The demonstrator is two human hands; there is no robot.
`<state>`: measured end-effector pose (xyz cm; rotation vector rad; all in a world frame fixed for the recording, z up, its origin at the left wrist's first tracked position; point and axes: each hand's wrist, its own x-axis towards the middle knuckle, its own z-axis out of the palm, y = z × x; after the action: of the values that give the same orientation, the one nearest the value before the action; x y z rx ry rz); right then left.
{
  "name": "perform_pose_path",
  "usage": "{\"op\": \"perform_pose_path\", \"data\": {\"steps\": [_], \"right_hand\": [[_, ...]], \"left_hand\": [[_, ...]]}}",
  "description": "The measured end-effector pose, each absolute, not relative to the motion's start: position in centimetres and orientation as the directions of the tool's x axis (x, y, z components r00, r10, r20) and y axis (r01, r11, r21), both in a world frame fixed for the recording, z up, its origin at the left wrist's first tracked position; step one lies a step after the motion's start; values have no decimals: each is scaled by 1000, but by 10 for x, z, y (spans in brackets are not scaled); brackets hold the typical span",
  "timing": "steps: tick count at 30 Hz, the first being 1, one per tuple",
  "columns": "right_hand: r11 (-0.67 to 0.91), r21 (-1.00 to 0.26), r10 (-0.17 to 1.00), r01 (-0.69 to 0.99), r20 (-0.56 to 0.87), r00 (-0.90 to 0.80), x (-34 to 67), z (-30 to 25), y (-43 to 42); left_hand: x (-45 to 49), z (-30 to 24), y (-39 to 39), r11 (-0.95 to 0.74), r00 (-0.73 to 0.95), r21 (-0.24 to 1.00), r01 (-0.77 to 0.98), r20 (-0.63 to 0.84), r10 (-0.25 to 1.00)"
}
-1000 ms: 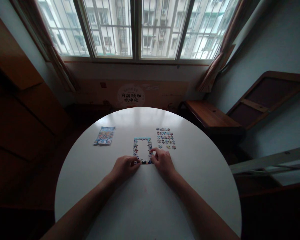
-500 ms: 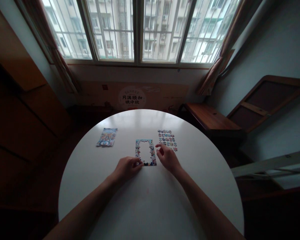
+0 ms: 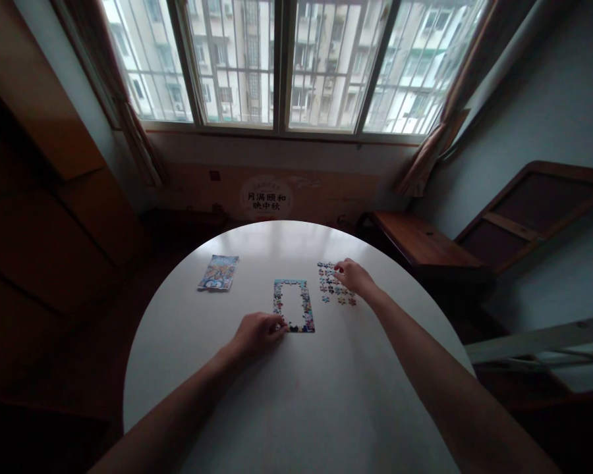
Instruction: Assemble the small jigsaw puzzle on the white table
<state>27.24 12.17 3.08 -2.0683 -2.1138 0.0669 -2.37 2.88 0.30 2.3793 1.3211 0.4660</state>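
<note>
Moved since the earlier frame: right hand (image 3: 356,278), shifted from beside the puzzle border (image 3: 306,307) out to the loose pieces (image 3: 331,288), now over the far right end of the rows. Grip on that side: fingers drawn in and dipped toward the pieces; can't make out anything between the tips, so can't say whether loaded or just reaching. Left hand (image 3: 259,331) much as before, at the near left corner of the border, fingers curled and hiding that corner; apparently touching, but too small to tell whether pinching the edge or just resting. Border: flat on the tabletop (image 3: 277,408), joined all round as far as visible, middle unfilled. Loose pieces: laid out in rows to the right of the border and a bit beyond, close but not touching it, with a short row of only a few pieces nearest. Printed sheet (image 3: 219,272) farther out, left of the border, well apart. Reading the step as piece selection, with the edge apparently assembled and the inside untouched. Calls for a light fingertip pinch on a single piece without nudging neighbours, and a soft left hold so as not to pop the border joints.
</note>
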Motion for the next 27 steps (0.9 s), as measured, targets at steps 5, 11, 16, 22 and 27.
{"op": "perform_pose_path", "data": {"steps": [5,11,16,22,27], "right_hand": [[15,-92,1000,996,10,-14,273,31,139],[-38,-80,999,996,-29,36,277,29,148],[-35,-78,998,996,-50,31,278,29,151],[-56,-105,995,993,-82,47,279,27,156],[-119,-139,985,983,-142,99,279,26,162]], "left_hand": [[-24,3,29,-486,502,479,731,104,859],[-24,0,30,-494,510,475,728,106,854],[-24,-2,31,-496,513,481,723,108,852],[-25,-2,31,-512,521,473,717,124,845],[-24,0,31,-492,517,479,727,90,851]]}}
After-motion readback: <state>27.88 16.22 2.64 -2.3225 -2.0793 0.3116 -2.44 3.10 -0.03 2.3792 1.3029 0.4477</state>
